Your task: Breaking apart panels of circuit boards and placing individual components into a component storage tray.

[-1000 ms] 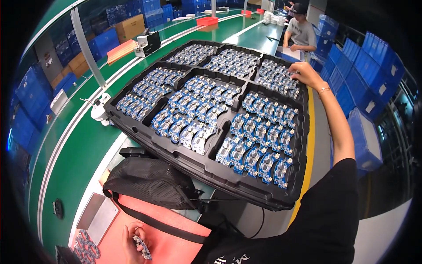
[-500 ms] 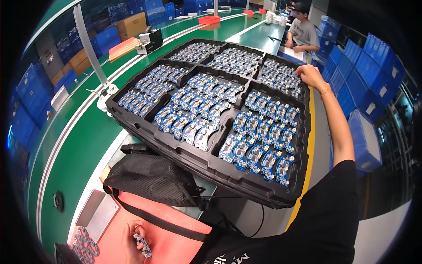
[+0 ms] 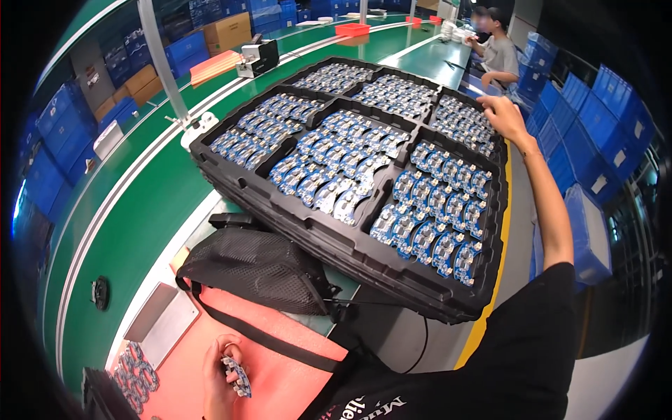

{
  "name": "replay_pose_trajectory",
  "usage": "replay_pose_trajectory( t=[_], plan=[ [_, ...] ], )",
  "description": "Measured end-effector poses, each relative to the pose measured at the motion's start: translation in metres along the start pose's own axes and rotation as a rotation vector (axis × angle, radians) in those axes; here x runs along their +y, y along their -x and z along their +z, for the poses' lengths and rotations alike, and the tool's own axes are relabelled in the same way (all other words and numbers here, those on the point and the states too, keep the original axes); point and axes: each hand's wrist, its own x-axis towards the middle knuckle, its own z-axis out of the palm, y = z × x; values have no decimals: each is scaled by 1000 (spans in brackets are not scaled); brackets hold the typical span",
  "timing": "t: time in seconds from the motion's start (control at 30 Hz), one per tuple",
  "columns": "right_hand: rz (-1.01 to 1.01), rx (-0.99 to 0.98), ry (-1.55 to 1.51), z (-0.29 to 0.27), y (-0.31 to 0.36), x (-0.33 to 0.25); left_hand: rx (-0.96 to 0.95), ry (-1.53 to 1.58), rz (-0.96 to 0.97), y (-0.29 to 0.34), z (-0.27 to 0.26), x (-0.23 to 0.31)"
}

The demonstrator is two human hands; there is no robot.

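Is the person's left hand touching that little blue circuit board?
Touching. The head view shows the left hand holding the blue circuit board right against its fingers.

Your left hand (image 3: 216, 372) holds a curved blue circuit board (image 3: 238, 378) above the pink sheet (image 3: 280, 381). Your right hand (image 3: 505, 117) is at the far right side of the black tray (image 3: 308, 220); whether its fingers grip anything is unclear. Similar boards (image 3: 424, 238) line the tray's compartments. A black mesh bag (image 3: 252, 269) lies on your side of it.

Blue, curved circuit boards (image 3: 424, 239) lie in rows toward black tray's (image 3: 297, 215) near right corner; one held board (image 3: 238, 378) sits tilted, left hand (image 3: 218, 367).
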Motion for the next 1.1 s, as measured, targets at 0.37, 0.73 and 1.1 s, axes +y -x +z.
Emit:
replay_pose_trajectory(
  t=[0.37, 0.73, 1.1],
  plan=[
    [-767, -404, -68, -91, 128, -243, -1, -122, 67, 8, 4, 5],
    [-554, -531, -279, -128, 98, -245, -36, -144, 148, 13, -6, -6],
    [-681, -545, -260, -132, 89, -240, 29, -191, 199, 14, -3, -8]
  ],
)
